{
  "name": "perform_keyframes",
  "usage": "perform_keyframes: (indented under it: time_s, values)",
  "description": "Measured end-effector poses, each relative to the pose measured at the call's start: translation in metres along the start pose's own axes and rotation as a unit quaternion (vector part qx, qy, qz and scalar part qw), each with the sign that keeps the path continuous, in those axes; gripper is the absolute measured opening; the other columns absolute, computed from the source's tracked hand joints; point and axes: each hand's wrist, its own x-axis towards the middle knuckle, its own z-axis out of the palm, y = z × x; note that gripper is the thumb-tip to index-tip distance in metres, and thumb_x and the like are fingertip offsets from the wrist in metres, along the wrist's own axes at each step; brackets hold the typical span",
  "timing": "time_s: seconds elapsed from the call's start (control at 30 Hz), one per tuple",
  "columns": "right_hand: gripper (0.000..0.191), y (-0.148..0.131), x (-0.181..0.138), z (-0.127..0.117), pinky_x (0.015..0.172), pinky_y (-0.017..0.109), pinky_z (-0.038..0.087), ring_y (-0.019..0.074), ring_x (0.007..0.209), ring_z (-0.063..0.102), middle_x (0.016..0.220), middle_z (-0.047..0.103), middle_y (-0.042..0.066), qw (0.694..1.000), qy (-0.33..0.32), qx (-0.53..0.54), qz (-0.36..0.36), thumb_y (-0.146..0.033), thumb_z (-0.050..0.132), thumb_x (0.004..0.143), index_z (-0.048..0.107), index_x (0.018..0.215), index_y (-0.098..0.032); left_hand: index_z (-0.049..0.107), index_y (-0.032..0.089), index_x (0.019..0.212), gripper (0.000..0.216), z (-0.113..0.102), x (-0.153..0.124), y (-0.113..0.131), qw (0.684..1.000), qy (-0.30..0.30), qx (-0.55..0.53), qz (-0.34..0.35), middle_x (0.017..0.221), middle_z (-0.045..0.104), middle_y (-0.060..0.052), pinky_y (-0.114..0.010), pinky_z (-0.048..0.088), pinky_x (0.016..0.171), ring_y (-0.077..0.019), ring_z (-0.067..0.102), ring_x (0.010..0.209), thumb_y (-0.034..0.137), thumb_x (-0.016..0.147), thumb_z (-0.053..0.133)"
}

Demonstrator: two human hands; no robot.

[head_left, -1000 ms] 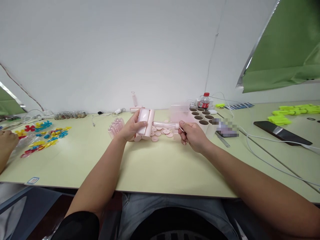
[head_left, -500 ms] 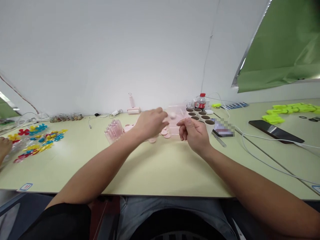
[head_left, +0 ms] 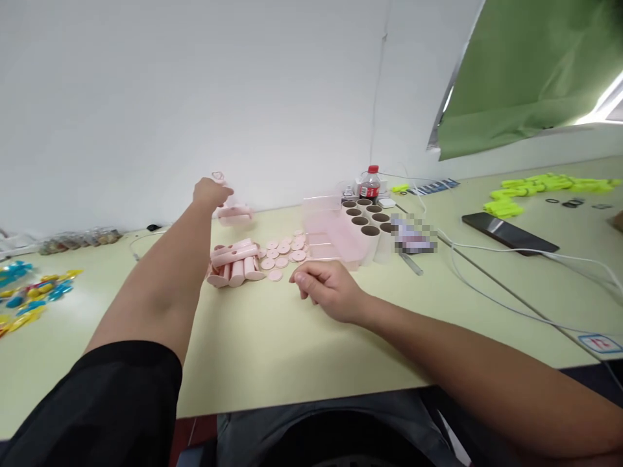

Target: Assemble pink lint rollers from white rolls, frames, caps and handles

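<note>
My left hand [head_left: 213,192] reaches to the wall, its fingers closed around a slim pink piece with a looped top [head_left: 217,175]. Just below that hand, a pink roller-like cylinder [head_left: 235,213] lies at the back of the table. My right hand [head_left: 327,288] is loosely curled above the table, with nothing visible in it. Beyond it, several flat pink discs [head_left: 283,248] are spread out. To their left lies a pile of pink tubes [head_left: 237,264]. A clear pink box [head_left: 328,237] stands open behind my right hand.
Several white cardboard tubes [head_left: 370,243] stand upright beside a cola bottle [head_left: 370,183]. A knife-like metal strip [head_left: 412,264], a black phone [head_left: 509,232] and white cables [head_left: 516,250] lie to the right. Bright yellow pieces [head_left: 503,206] and colourful plastic pieces [head_left: 43,288] lie at the sides.
My left hand has moved left and back, from over the discs to the looped pink piece by the wall. My right hand has moved nearer and curled more. The view has turned.
</note>
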Motion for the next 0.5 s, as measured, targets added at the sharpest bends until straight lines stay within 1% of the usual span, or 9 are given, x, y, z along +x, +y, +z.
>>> perform_keyframes:
  time_s: [0.07, 0.13, 0.27, 0.37, 0.5]
  values:
    - [0.026, 0.0, 0.0, 0.001, 0.052, 0.02, 0.04, 0.0083, 0.052, 0.051, 0.063, 0.061, -0.001, 1.0, -0.01, -0.001, 0.0, -0.032, 0.052, 0.093, 0.062, 0.074, -0.016, 0.061, 0.014, 0.066, 0.016, 0.007, 0.013, -0.007, 0.999, 0.013, 0.028, -0.016, 0.053, 0.059, -0.003, -0.027, 0.046, 0.058, -0.0177, 0.061, 0.062, 0.023, 0.065, 0.074]
    - [0.025, 0.001, 0.0, 0.002, 0.053, 0.02, 0.04, 0.0086, 0.054, 0.052, 0.063, 0.061, -0.001, 1.0, -0.015, -0.002, 0.001, -0.031, 0.053, 0.092, 0.063, 0.075, -0.016, 0.06, 0.014, 0.068, 0.017, 0.012, 0.023, -0.013, 0.999, 0.021, 0.037, -0.031, 0.051, 0.057, -0.002, -0.027, 0.046, 0.057, -0.0187, 0.061, 0.064, 0.024, 0.067, 0.074]
    - [0.022, 0.004, 0.0, 0.002, 0.056, 0.02, 0.041, 0.0091, 0.057, 0.053, 0.064, 0.06, -0.001, 1.0, -0.021, 0.0, 0.0, -0.03, 0.054, 0.091, 0.064, 0.077, -0.016, 0.058, 0.013, 0.071, 0.021, 0.022, 0.034, -0.02, 0.995, 0.01, 0.051, -0.083, 0.051, 0.055, -0.001, -0.025, 0.045, 0.057, -0.0162, 0.059, 0.063, 0.029, 0.074, 0.071]
    - [0.023, 0.005, 0.0, 0.003, 0.056, 0.019, 0.04, 0.0085, 0.057, 0.051, 0.063, 0.058, -0.002, 1.0, -0.029, -0.004, -0.002, -0.031, 0.054, 0.091, 0.064, 0.077, -0.016, 0.055, 0.011, 0.073, 0.025, 0.028, 0.035, -0.021, 0.993, -0.015, 0.058, -0.101, 0.052, 0.054, 0.001, -0.023, 0.045, 0.06, -0.0125, 0.057, 0.062, 0.032, 0.082, 0.065]
    - [0.021, 0.005, 0.0, 0.005, 0.056, 0.019, 0.039, 0.0082, 0.057, 0.049, 0.063, 0.057, -0.003, 0.998, -0.048, -0.019, 0.018, -0.031, 0.054, 0.091, 0.065, 0.079, -0.016, 0.052, 0.011, 0.073, 0.026, 0.03, 0.033, -0.02, 0.99, -0.081, 0.059, -0.099, 0.05, 0.052, 0.003, -0.02, 0.044, 0.06, -0.0099, 0.056, 0.062, 0.029, 0.088, 0.062]
